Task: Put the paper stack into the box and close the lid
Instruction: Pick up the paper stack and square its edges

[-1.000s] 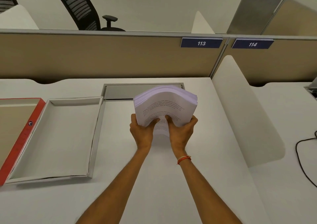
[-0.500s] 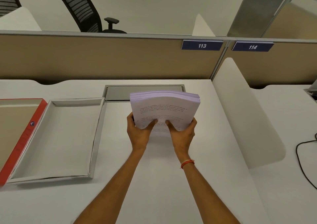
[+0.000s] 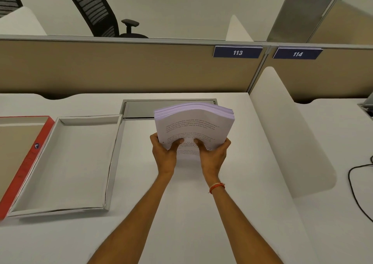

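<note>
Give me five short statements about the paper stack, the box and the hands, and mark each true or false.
1. Both hands, left hand and right hand, hold the paper stack. True.
2. The stack already lies in the box. False: it is held to the box's right.
3. The box is open. True.
4. The lid lies right of the box. False: left.
5. The top sheet is blank. False: it bears printed text.

paper stack (image 3: 193,126) is pale lilac with black print, box (image 3: 66,162) white inside, lid (image 3: 26,162) red-edged, worktop (image 3: 201,213) plain white.
</note>
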